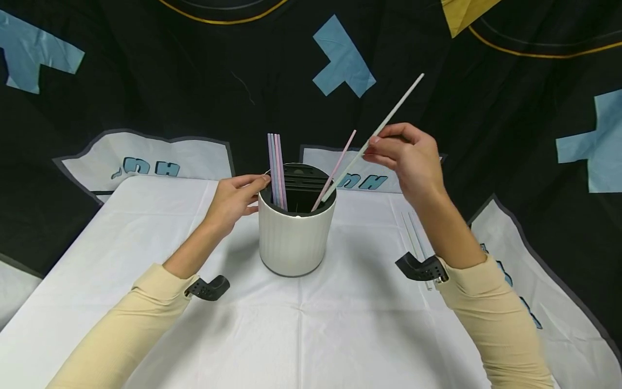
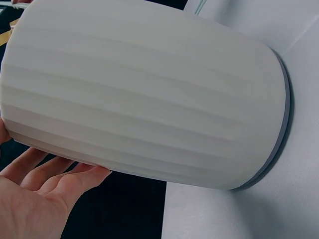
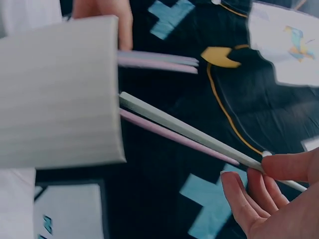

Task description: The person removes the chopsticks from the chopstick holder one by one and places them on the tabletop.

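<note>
There is one pot (image 1: 296, 240) on one white table (image 1: 262, 351), and I can count eight sticks: four bunched sticks (image 1: 277, 170), one pink stick (image 1: 335, 168) on its own, one pale stick (image 1: 398, 106) held up, and two loose sticks (image 1: 409, 233) lying down. There are two hands, one left hand (image 1: 232, 201) and one right hand (image 1: 407, 155), with two sleeves (image 1: 121, 329) and two black straps (image 1: 210, 289). In the head view, one dark cloth (image 1: 194, 97) shows three blue patches (image 1: 344, 58) and one yellow patch (image 1: 464, 13).

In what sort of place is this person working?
Probably an improvised filming or demonstration corner, though I cannot be sure: a dark printed cloth hangs behind a white-covered table, and black wrist devices are visible.
</note>
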Demonstrator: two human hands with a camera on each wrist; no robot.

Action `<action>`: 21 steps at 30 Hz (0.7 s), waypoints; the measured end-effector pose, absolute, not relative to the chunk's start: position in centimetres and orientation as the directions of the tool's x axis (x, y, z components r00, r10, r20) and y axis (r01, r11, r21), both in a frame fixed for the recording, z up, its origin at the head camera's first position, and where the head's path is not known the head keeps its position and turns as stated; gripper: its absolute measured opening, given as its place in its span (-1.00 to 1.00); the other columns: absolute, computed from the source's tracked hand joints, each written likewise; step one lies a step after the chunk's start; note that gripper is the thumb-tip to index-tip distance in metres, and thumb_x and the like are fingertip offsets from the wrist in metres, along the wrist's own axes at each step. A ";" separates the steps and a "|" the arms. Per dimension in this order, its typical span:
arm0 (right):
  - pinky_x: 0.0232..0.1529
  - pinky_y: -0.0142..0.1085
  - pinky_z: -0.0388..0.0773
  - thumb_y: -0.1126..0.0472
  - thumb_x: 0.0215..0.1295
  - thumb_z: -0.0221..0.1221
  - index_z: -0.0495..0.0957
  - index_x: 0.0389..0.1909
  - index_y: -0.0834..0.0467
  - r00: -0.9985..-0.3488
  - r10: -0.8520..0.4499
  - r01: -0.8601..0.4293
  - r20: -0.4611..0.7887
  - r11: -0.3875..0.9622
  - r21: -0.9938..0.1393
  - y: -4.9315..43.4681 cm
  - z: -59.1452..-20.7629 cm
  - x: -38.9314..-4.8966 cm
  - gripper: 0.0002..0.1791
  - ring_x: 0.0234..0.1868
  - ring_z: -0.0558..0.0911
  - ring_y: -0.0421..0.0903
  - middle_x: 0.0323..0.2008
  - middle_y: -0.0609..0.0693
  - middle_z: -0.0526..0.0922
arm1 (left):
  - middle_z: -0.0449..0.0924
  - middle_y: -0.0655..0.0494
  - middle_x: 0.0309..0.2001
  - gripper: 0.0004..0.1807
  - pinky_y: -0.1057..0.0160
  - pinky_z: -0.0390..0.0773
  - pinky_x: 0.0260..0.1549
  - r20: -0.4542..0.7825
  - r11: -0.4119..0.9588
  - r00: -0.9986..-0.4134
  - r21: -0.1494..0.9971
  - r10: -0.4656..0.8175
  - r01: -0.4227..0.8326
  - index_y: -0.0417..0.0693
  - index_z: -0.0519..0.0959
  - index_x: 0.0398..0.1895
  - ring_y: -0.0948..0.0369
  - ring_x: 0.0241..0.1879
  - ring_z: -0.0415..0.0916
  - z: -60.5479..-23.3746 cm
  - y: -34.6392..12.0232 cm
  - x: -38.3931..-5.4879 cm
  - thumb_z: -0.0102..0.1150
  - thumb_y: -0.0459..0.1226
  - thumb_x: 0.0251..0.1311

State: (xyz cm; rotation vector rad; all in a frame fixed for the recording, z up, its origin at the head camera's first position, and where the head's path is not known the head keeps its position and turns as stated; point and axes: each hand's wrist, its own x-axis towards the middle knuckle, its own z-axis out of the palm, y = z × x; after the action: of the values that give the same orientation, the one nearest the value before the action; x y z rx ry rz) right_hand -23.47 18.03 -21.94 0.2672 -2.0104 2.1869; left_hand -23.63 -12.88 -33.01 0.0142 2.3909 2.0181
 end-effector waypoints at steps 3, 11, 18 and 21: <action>-0.05 -0.28 0.71 0.30 0.37 0.27 0.59 -0.09 0.26 -0.971 0.040 -0.239 0.236 -0.148 -0.960 19.3 -20.7 -23.5 -0.83 -0.22 0.80 -0.05 -0.22 0.07 0.75 | 0.56 -0.06 0.30 -0.49 -0.04 0.65 0.10 -0.003 0.170 -1.000 0.985 0.016 0.000 -0.13 0.56 0.29 -0.07 0.26 0.55 -33.1 -13.0 -23.6 0.17 -0.03 0.43; -0.09 -0.31 0.72 0.32 0.32 0.31 0.62 -0.07 0.26 -0.963 0.114 -0.259 0.243 -0.161 -0.952 23.0 -20.2 -23.7 -0.80 -0.25 0.80 -0.07 -0.24 0.05 0.74 | 0.54 -0.07 0.32 -0.48 -0.05 0.65 0.10 -0.002 0.172 -1.000 0.985 0.019 0.001 -0.13 0.55 0.30 -0.08 0.27 0.53 -33.0 -13.0 -23.7 0.18 -0.02 0.43; -0.16 -0.45 0.71 0.26 0.35 0.30 0.69 -0.05 0.20 -0.967 0.166 -0.183 0.191 0.064 -0.981 26.3 -23.6 -24.5 -0.80 -0.31 0.78 -0.19 -0.30 -0.11 0.77 | 0.55 -0.06 0.31 -0.47 -0.06 0.64 0.12 -0.005 0.159 -1.000 0.987 0.023 -0.001 -0.13 0.55 0.30 -0.07 0.27 0.53 -32.9 -13.0 -23.8 0.19 -0.02 0.42; -0.17 -0.49 0.69 0.21 0.37 0.29 0.68 0.04 0.22 -0.974 0.173 -0.111 0.148 0.210 -0.971 27.7 -26.0 -25.1 -0.72 -0.32 0.77 -0.26 -0.32 -0.22 0.76 | 0.55 -0.06 0.30 -0.47 -0.05 0.64 0.12 -0.007 0.157 -1.000 0.988 0.025 -0.003 -0.13 0.56 0.30 -0.06 0.27 0.54 -32.9 -12.9 -23.8 0.20 -0.01 0.41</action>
State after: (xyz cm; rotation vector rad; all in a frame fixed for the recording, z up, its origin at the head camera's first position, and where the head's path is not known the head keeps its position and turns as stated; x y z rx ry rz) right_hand -25.14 27.74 -26.02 -0.0595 -2.2581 1.8430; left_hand -23.80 -12.93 -32.90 0.0224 2.3737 2.0254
